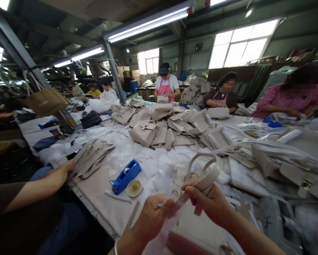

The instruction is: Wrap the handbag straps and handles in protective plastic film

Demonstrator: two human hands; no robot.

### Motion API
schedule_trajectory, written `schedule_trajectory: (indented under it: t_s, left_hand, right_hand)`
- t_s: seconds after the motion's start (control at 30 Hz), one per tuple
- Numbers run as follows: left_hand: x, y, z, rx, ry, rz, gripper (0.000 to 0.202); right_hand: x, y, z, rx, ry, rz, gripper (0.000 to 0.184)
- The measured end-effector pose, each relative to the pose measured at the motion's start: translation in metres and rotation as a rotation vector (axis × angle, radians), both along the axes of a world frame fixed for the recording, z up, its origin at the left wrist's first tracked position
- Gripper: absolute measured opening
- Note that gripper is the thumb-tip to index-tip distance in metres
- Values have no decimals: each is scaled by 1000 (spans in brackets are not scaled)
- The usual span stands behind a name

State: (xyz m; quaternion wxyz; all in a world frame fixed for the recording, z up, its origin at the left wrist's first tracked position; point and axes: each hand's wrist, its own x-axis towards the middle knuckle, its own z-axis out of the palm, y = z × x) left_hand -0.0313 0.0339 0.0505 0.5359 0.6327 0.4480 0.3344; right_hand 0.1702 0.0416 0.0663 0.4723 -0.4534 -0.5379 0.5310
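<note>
My left hand (152, 216) is closed in a pinch on the lower end of a beige bag strap (205, 173), with a piece of clear film around it. My right hand (210, 203) grips the same strap a little higher, fingers wrapped round it. The strap loops up and curls over above my hands. Both hands hover over the near edge of the work table (103, 198).
A blue tape dispenser (125, 176) and a small round tin (134, 187) lie left of my hands. A neighbour's hand (60, 171) rests on beige bags (91, 157) at the left. Piles of beige bags (161, 127) and white film scraps cover the table; several workers sit at the far side.
</note>
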Motion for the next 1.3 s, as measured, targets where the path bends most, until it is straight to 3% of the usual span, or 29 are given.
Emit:
schedule_trajectory:
  t_s: [0.13, 0.3, 0.37, 0.5, 0.63, 0.7, 0.8, 0.87, 0.97, 1.1, 1.2, 1.3]
  left_hand:
    - [8, -2, 4, -43, 30, -1, 50]
    - [8, -3, -2, -40, 112, 83, 54]
    - [9, -3, -3, -63, 121, 74, 53]
    - [13, 1, -5, -78, 86, 84, 50]
    - [10, 7, -17, -120, 22, 174, 49]
    - [10, 8, -21, -131, -8, 215, 49]
    - [13, 9, -17, -126, 36, 210, 44]
    - [15, 10, -11, -78, 86, 177, 42]
    - [10, 13, -8, -21, 63, 125, 40]
    - [-3, 10, -16, -206, -62, 115, 50]
    - [-9, -2, -19, -193, 9, 44, 45]
    - [-9, -16, -13, -162, 60, -58, 42]
  right_hand:
    - [-18, -6, -19, -47, -69, 111, 34]
    - [-7, 7, -25, -341, 178, -81, 45]
    - [-8, 8, -26, -329, 160, -103, 45]
    - [-19, -1, -36, -153, -46, -58, 48]
    - [-13, -17, -45, -275, 77, -91, 57]
    - [-7, -26, -42, -348, 148, -13, 58]
    - [-8, -40, -32, -345, 53, 171, 57]
    - [-15, -45, -27, -320, -19, 175, 56]
    - [-21, -39, -29, -341, 58, 46, 58]
    - [-7, -16, -39, -421, 365, -182, 61]
    - [8, 2, -39, -363, 506, -298, 57]
    - [16, 13, -32, -324, 520, -383, 54]
